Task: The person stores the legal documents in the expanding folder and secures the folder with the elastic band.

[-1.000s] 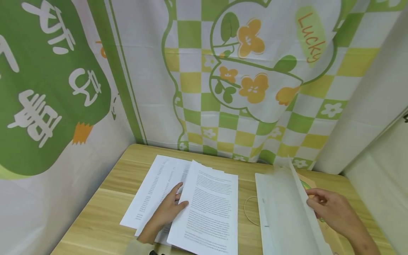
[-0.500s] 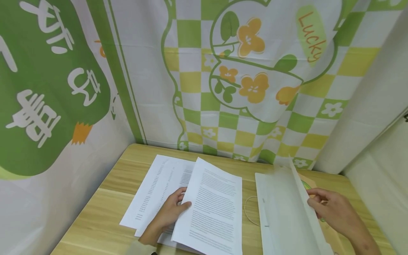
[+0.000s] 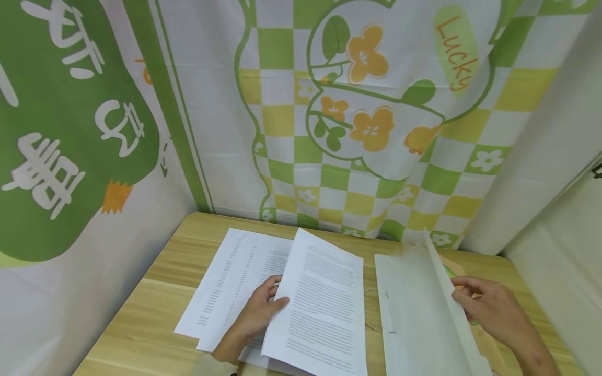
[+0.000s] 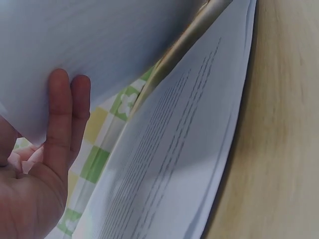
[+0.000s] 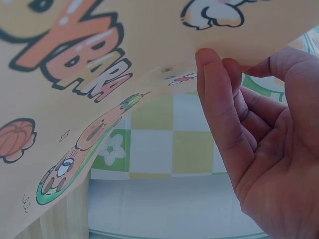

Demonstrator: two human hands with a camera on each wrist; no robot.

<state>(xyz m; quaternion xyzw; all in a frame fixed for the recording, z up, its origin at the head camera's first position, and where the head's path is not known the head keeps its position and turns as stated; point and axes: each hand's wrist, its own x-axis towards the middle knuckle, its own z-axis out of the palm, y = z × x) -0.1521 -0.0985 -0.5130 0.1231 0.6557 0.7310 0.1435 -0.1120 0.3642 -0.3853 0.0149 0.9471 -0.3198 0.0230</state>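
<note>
My left hand (image 3: 258, 316) pinches the left edge of some printed sheets (image 3: 324, 303), thumb on top and fingers beneath. They are raised at a tilt over other printed pages (image 3: 230, 282) lying on the table. In the left wrist view two fingers (image 4: 60, 109) lie straight against the underside of the lifted paper. On the right, my right hand (image 3: 494, 310) pinches the edge of the cover of an opened folder (image 3: 414, 318), holding it upright. The right wrist view shows the cover's peach outer face (image 5: 55, 114), printed with cartoon figures and lettering.
A thin pale cord (image 3: 370, 321) loops out from the folder's left side. The wooden table (image 3: 155, 308) runs back to a green and white checked curtain (image 3: 310, 183). Pale cloth hangs along both sides.
My left hand has lifted the sheets and shifted them a little to the right, away from the pages below. My right hand and the folder cover stay about where they were.
</note>
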